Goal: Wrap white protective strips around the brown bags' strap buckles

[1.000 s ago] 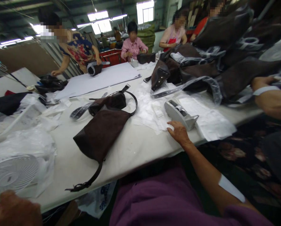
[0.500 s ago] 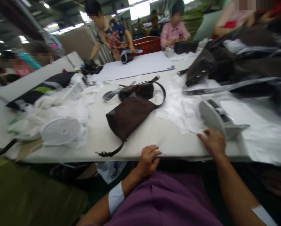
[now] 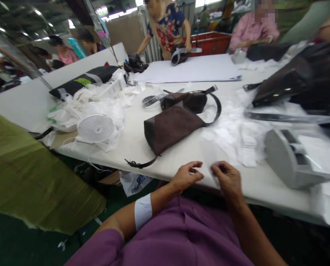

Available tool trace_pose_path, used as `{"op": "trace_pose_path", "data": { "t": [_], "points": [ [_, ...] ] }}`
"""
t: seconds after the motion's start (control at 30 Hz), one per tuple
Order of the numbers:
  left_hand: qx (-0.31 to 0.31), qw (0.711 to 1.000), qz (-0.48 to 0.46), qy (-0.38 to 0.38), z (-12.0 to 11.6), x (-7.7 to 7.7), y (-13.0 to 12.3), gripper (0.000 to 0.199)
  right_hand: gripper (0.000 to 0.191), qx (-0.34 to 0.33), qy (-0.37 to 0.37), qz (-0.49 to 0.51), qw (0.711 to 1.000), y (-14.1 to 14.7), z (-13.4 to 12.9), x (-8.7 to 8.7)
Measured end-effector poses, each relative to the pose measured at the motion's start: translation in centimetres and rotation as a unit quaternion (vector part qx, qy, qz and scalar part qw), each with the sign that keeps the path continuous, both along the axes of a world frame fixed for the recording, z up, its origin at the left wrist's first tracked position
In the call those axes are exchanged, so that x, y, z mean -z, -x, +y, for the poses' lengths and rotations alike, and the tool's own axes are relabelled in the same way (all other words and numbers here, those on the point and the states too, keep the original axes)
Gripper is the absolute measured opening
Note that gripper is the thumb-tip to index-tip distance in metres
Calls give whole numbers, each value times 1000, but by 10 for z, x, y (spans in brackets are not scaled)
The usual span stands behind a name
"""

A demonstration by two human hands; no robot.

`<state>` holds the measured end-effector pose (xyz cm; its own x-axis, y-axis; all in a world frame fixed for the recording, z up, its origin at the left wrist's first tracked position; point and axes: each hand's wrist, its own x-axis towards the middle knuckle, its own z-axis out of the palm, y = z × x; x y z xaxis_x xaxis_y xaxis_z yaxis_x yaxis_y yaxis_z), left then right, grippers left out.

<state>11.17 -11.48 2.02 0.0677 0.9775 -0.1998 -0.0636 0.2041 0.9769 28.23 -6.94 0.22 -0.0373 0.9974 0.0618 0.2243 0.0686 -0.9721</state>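
Note:
Between the thumb and fingers of my right hand (image 3: 229, 181) is a thin, translucent white sheet (image 3: 210, 152), blurred by motion. My left hand (image 3: 186, 178) is just left of it, thumb and fingers apart with nothing in them. Beyond both hands a dark brown shoulder bag (image 3: 174, 127) lies flat on the white table (image 3: 134, 147). Its strap (image 3: 218, 109) loops out on the right, and a buckled strap end (image 3: 138, 164) reaches toward the front edge. A second brown bag (image 3: 185, 100) lies right behind it.
Right of my hands stands a grey tape dispenser (image 3: 282, 159) beside loose white tissue sheets (image 3: 248, 138). Dark bags (image 3: 289, 81) are piled at the far right. On the left are a small white fan (image 3: 96, 128) and crumpled wrapping (image 3: 90, 101). A co-worker (image 3: 167, 29) stands across the table.
My right hand has moved left from beside the tape dispenser and now has the translucent sheet in its fingers. My left hand has turned toward it. The camera view has shifted; the bag stays put.

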Motion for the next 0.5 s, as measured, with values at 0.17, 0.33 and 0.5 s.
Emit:
{"op": "trace_pose_path", "data": {
  "t": [0.17,0.33,0.5],
  "points": [
    [-180,979,-89,-35,24,-17,-4,22,24,-47,41,50,997,39,-23,-1],
    [-189,977,-90,-33,19,-20,6,31,23,-87,69,49,993,38,-30,-5],
    [-97,981,112,-123,15,-22,14,36,26,-111,45,127,985,51,-19,-22]
  ]
}}
